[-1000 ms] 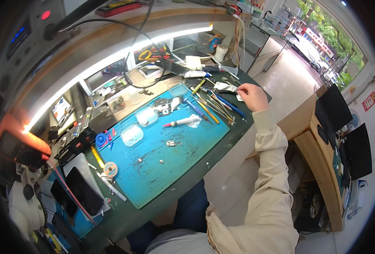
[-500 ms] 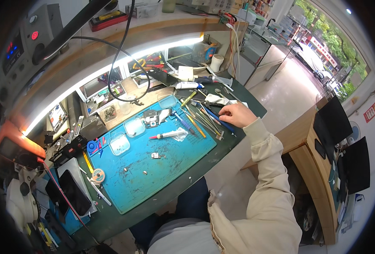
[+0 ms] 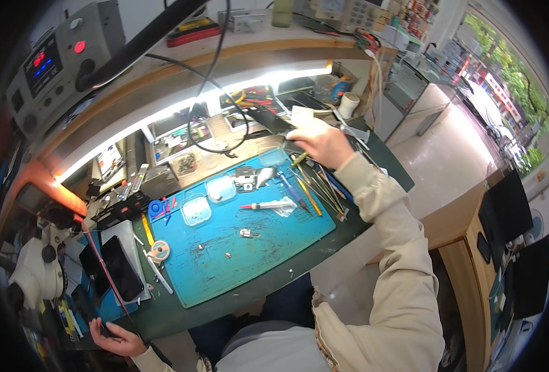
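the right hand [image 3: 323, 146] is above centre of the frame, fingers bent close together at the white block [image 3: 303, 114]. whether it grips the block or only passes in front of it, one cannot tell. the tools [image 3: 327, 189] lie below and to the right of that hand, past the mat's upper right edge. the left hand [image 3: 118, 340], at the lower left of the frame, is loosely spread, palm up, with nothing seen in it, near the phone [image 3: 124, 266]

at mid-frame, the mat [image 3: 187, 282] bears a metal part [image 3: 246, 234], with two loose bits below it, one farther left. above these lie the syringe [image 3: 259, 205], the trays [image 3: 197, 209] and a grey-white piece [image 3: 245, 178]

as far as can be judged, the work is partway: small pieces are laid out separately and the trays stand uncovered, but neither hand is on the metal part and nothing on the mat looks put together. any handling of those pieces appears left to do; how much is finished cannot be told
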The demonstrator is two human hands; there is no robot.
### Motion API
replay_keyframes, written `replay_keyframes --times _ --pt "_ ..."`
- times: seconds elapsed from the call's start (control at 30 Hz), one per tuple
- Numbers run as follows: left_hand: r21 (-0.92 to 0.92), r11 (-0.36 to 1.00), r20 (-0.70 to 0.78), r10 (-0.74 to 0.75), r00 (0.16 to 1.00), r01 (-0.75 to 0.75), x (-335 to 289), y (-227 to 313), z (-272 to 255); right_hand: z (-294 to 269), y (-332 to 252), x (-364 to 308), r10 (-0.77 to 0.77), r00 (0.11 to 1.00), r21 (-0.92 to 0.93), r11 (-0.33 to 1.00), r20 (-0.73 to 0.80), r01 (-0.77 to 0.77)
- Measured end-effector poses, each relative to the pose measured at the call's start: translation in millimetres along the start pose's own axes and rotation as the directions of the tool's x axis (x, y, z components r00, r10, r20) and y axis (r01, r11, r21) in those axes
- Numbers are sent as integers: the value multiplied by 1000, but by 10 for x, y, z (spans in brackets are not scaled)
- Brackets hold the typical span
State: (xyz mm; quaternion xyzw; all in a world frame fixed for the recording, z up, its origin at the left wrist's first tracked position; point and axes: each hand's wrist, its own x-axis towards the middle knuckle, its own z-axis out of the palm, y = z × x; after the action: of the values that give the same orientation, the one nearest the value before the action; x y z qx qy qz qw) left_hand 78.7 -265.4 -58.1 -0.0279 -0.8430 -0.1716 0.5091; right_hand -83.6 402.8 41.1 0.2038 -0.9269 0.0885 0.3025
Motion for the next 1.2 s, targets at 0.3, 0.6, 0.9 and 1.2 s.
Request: replay_keyframes --times 0.3,0.6,0.9,1.2 --pt "1 1000 -32 -29 999 29 11 105 10 1200 -59 1113 75 864 -534 812 498 238" --pt "-55 995 -40 -83 996 81 12 208 5 826 -391 1095 -337 931 -25 939 142 344" --pt "-760 407 544 -29 839 507 161 1310 -136 -276 -1829 134 36 875 244 954 483 -174" --pt "-615 -127 768 129 628 778 89 1366 -331 -145 -3927 -427 -228 677 700 25 700 -714"
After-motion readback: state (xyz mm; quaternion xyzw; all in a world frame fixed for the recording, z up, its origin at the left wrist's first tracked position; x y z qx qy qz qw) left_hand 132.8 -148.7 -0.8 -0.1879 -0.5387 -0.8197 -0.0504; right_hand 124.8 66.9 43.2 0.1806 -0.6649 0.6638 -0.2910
